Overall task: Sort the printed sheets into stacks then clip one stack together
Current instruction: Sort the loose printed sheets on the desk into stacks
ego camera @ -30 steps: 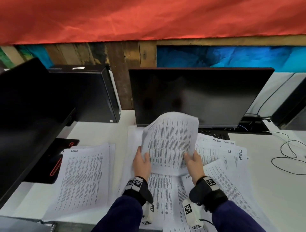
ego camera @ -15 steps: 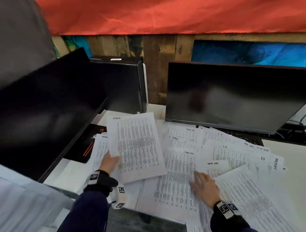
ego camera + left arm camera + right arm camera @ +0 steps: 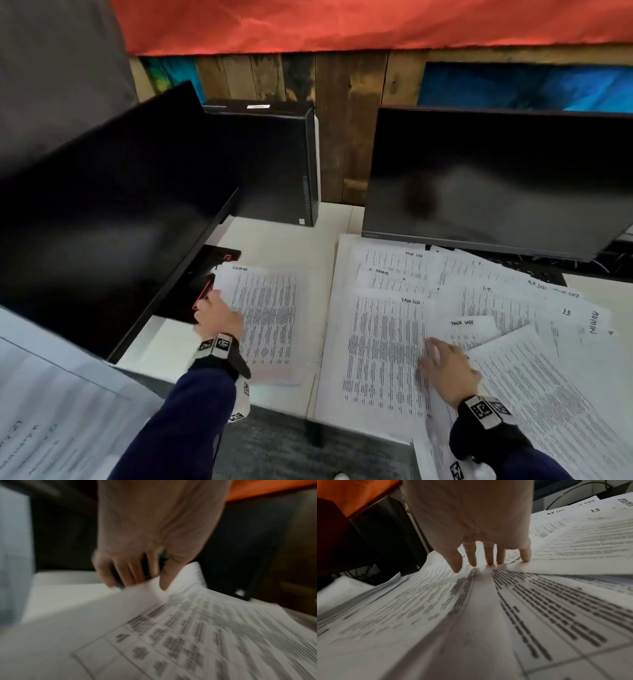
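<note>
A printed sheet (image 3: 267, 322) headed ADMIN lies on top of the left stack, on the white desk (image 3: 284, 246). My left hand (image 3: 219, 315) pinches its left edge, with the thumb (image 3: 165, 580) on top of the sheet (image 3: 188, 628) and the fingers below. To the right, several loose printed sheets (image 3: 383, 349) are fanned out, some headed TASK LIST, ADMIN or IT. My right hand (image 3: 445, 366) rests on them with straight fingers. In the right wrist view the fingertips (image 3: 489, 561) touch the overlapping sheets (image 3: 488, 615).
A dark monitor (image 3: 496, 178) stands behind the fanned sheets, with a keyboard (image 3: 548, 274) partly covered under it. Another dark monitor (image 3: 102, 212) angles in at the left, its black base (image 3: 219, 257) beside the stack. A black computer tower (image 3: 274, 164) stands at the back.
The sheet both hands held up has gone left and down onto the left stack, with only the left hand on it. The right hand let go and dropped onto the fanned sheets.
</note>
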The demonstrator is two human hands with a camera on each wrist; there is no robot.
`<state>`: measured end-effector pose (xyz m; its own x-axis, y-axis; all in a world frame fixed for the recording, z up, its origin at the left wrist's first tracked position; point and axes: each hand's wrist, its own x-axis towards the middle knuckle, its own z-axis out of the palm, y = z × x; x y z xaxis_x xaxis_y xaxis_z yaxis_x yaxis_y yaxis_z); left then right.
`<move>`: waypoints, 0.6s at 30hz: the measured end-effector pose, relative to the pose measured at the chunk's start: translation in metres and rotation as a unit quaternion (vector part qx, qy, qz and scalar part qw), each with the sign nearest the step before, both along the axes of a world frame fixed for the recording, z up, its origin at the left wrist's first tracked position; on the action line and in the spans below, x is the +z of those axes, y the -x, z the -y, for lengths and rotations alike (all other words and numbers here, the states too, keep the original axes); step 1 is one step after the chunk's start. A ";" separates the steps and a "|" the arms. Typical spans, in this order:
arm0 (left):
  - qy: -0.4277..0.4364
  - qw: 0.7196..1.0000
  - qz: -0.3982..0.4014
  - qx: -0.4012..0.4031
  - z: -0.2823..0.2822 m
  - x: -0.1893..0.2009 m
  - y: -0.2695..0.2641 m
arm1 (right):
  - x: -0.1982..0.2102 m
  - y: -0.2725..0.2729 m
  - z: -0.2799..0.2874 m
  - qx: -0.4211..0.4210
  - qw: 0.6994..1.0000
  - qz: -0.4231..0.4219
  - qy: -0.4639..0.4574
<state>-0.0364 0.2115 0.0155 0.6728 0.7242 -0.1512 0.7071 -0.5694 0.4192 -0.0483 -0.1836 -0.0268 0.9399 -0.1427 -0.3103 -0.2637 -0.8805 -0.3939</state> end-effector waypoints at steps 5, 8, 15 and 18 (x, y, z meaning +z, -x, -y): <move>0.189 0.960 0.006 -0.206 0.113 -0.013 -0.012 | -0.011 -0.012 0.003 -0.159 0.977 -0.010 -0.141; 0.246 0.940 -0.121 -0.201 0.150 -0.018 -0.014 | -0.006 -0.023 0.000 -0.265 0.946 -0.059 -0.178; 0.244 0.944 -0.165 -0.150 0.161 -0.018 -0.020 | -0.011 -0.034 -0.013 -0.280 0.916 -0.111 -0.263; 0.197 0.964 -0.122 -0.132 0.168 -0.018 -0.021 | 0.007 -0.033 -0.018 -0.236 0.922 -0.090 -0.294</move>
